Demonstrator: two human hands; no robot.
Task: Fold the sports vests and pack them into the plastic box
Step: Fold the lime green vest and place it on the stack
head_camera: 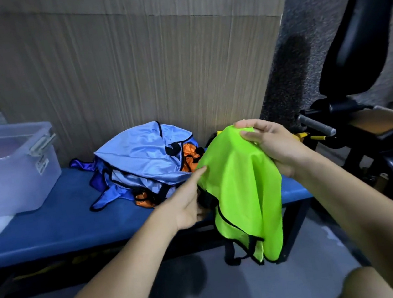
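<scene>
Over bench (76,229), green vest (240,183) in both hands' grip

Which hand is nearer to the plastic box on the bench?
Left. The left hand holds the green vest's left edge, about mid-bench, on the side toward the plastic box. The right hand grips the vest's top, further right, near the bench's end.

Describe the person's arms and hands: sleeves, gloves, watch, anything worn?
Both forearms are bare up to the frame edge, with no sleeves showing. The left hand and right hand wear no gloves; no rings, watch or wristband are visible. No markings show.
</scene>
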